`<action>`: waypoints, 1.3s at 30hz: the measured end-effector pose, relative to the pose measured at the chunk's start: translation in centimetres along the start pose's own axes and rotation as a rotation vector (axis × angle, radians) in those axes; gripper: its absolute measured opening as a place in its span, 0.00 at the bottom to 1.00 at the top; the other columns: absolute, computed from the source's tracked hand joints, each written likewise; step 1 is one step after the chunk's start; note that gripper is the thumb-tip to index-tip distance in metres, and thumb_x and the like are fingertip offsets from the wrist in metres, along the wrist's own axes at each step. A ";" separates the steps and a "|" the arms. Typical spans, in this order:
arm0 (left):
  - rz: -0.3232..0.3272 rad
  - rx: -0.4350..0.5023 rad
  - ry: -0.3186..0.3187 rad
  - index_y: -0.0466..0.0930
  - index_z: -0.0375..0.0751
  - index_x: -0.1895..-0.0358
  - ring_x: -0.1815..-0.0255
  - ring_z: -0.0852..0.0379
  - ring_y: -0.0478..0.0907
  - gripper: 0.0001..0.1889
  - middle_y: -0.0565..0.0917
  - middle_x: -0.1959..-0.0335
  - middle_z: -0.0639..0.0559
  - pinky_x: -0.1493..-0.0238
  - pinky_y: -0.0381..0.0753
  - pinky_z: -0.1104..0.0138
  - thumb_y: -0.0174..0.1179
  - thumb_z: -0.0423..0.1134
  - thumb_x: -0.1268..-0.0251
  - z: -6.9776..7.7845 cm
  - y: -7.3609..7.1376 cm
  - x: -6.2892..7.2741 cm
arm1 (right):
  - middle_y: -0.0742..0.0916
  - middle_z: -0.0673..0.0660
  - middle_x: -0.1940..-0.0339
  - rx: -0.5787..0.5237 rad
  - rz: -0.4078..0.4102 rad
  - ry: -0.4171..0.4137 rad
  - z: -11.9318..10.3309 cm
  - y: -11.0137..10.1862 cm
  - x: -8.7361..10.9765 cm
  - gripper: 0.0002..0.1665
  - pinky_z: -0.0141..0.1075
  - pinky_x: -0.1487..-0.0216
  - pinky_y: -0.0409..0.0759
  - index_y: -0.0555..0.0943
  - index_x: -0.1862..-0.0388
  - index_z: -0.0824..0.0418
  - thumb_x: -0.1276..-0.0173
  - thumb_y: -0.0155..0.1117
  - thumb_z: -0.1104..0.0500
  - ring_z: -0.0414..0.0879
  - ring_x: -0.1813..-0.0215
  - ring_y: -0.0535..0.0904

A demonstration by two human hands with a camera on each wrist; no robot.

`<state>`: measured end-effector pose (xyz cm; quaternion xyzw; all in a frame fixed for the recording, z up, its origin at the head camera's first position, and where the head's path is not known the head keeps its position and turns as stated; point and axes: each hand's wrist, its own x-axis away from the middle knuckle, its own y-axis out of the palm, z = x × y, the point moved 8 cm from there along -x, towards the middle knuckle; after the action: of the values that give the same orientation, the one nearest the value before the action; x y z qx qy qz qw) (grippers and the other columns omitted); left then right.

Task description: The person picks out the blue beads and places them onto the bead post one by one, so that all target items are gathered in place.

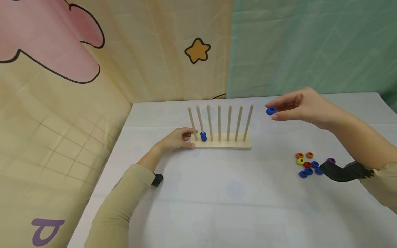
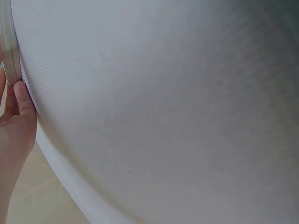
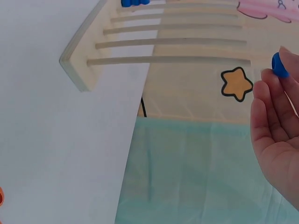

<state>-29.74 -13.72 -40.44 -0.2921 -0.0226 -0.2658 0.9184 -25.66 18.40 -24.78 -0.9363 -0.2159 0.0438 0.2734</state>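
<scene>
At nine o'clock on a wooden peg rack, a left hand grips one end between thumb and fingers; off the rack's two o'clock, a blue bead, probably light, hard and slightly slippery, best held by its sides, hole clear, is pinched by a right hand, fingertips nearly meeting thumb.
</scene>
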 end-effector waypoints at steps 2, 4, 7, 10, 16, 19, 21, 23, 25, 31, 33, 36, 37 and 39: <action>-0.001 -0.005 0.004 0.68 0.33 0.37 0.44 0.51 0.66 0.31 0.71 0.41 0.43 0.38 0.66 0.62 0.67 0.30 0.47 0.1 0.0 0.0 | 0.86 0.48 0.57 -0.002 -0.005 0.004 -0.2 0.1 -0.1 0.20 0.31 0.57 0.80 0.81 0.48 0.61 0.40 0.68 0.61 0.42 0.55 0.82; -0.002 -0.005 0.006 0.68 0.33 0.37 0.44 0.52 0.66 0.31 0.71 0.41 0.43 0.39 0.67 0.62 0.67 0.30 0.47 0.1 0.0 0.0 | 0.87 0.48 0.57 -0.009 -0.008 0.013 -0.4 0.2 -0.3 0.20 0.31 0.57 0.80 0.81 0.48 0.61 0.41 0.68 0.60 0.42 0.55 0.81; -0.002 -0.003 0.002 0.68 0.33 0.37 0.45 0.52 0.66 0.31 0.72 0.41 0.43 0.39 0.67 0.63 0.67 0.30 0.47 0.1 0.0 0.0 | 0.87 0.49 0.58 -0.007 -0.012 0.022 -0.6 0.4 -0.5 0.21 0.31 0.57 0.80 0.81 0.48 0.61 0.41 0.69 0.59 0.43 0.55 0.81; -0.002 -0.004 0.000 0.68 0.34 0.37 0.45 0.53 0.65 0.31 0.72 0.41 0.44 0.39 0.67 0.63 0.68 0.30 0.47 0.0 0.0 0.0 | 0.87 0.50 0.59 -0.006 -0.014 0.016 -0.8 0.6 -0.7 0.21 0.31 0.57 0.80 0.81 0.48 0.62 0.41 0.68 0.59 0.44 0.56 0.81; -0.006 0.003 0.005 0.68 0.34 0.37 0.44 0.52 0.66 0.31 0.71 0.40 0.44 0.39 0.66 0.62 0.67 0.31 0.47 -0.2 0.0 -0.2 | 0.87 0.51 0.60 -0.013 -0.019 -0.002 -1.2 0.8 -1.3 0.21 0.32 0.57 0.80 0.80 0.48 0.64 0.41 0.68 0.60 0.45 0.57 0.82; -0.003 0.000 -0.003 0.68 0.34 0.37 0.44 0.52 0.66 0.31 0.72 0.40 0.44 0.38 0.66 0.62 0.67 0.31 0.47 -0.2 0.0 -0.2 | 0.87 0.50 0.60 -0.027 -0.023 -0.007 -1.4 0.9 -1.6 0.21 0.32 0.58 0.80 0.80 0.48 0.64 0.41 0.68 0.60 0.44 0.57 0.81; -0.002 -0.003 -0.009 0.68 0.34 0.37 0.44 0.53 0.66 0.31 0.72 0.40 0.44 0.39 0.66 0.63 0.67 0.31 0.47 -0.2 0.0 -0.1 | 0.87 0.49 0.60 -0.037 -0.026 -0.013 -1.6 1.0 -1.7 0.21 0.32 0.58 0.80 0.80 0.48 0.64 0.41 0.68 0.61 0.44 0.57 0.81; 0.000 -0.004 -0.013 0.68 0.34 0.37 0.45 0.53 0.66 0.31 0.72 0.41 0.45 0.40 0.66 0.64 0.67 0.31 0.47 -0.2 0.0 -0.1 | 0.87 0.49 0.60 -0.044 -0.028 -0.019 -1.8 1.1 -1.9 0.21 0.32 0.58 0.80 0.80 0.47 0.65 0.41 0.68 0.61 0.43 0.56 0.81; 0.001 -0.003 -0.011 0.68 0.34 0.37 0.45 0.53 0.66 0.31 0.72 0.41 0.44 0.40 0.67 0.64 0.67 0.30 0.47 -0.2 0.0 -0.1 | 0.87 0.49 0.61 -0.051 -0.028 -0.025 -2.1 1.2 -2.1 0.21 0.32 0.58 0.80 0.80 0.47 0.65 0.41 0.68 0.61 0.43 0.56 0.81; 0.001 0.003 0.001 0.68 0.34 0.37 0.45 0.53 0.66 0.31 0.72 0.41 0.44 0.40 0.67 0.63 0.67 0.30 0.47 -0.2 0.0 -0.2 | 0.87 0.51 0.61 -0.072 -0.027 -0.031 -2.8 1.6 -2.9 0.21 0.32 0.57 0.80 0.81 0.49 0.64 0.42 0.69 0.62 0.44 0.56 0.81; 0.000 0.005 0.003 0.68 0.34 0.37 0.45 0.53 0.66 0.31 0.72 0.41 0.44 0.39 0.66 0.63 0.67 0.30 0.47 -0.2 0.0 -0.2 | 0.87 0.51 0.61 -0.075 -0.030 -0.031 -3.0 1.8 -3.1 0.21 0.33 0.57 0.80 0.81 0.48 0.65 0.42 0.69 0.61 0.44 0.56 0.81; -0.002 0.009 0.006 0.68 0.33 0.37 0.45 0.53 0.66 0.31 0.72 0.41 0.44 0.39 0.66 0.63 0.67 0.30 0.47 -0.2 0.0 -0.2 | 0.87 0.51 0.60 -0.080 -0.038 -0.033 -3.4 2.2 -3.5 0.22 0.33 0.57 0.80 0.80 0.48 0.66 0.41 0.69 0.61 0.45 0.57 0.82; -0.003 0.011 0.006 0.68 0.33 0.37 0.45 0.53 0.66 0.31 0.72 0.41 0.44 0.39 0.66 0.63 0.67 0.30 0.47 -0.2 0.0 -0.2 | 0.87 0.52 0.60 -0.080 -0.039 -0.035 -3.6 2.3 -3.6 0.22 0.33 0.57 0.80 0.80 0.48 0.66 0.41 0.69 0.61 0.45 0.57 0.82; -0.003 0.009 0.010 0.68 0.33 0.37 0.45 0.52 0.66 0.31 0.72 0.41 0.44 0.39 0.66 0.63 0.67 0.30 0.47 -0.1 -0.1 -0.1 | 0.87 0.53 0.60 -0.081 -0.042 -0.044 -4.0 2.6 -3.9 0.22 0.33 0.57 0.80 0.80 0.48 0.66 0.42 0.69 0.61 0.45 0.57 0.82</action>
<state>-29.92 -13.78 -40.53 -0.2866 -0.0197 -0.2686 0.9194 -27.47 12.82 -22.94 -0.9407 -0.2431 0.0497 0.2314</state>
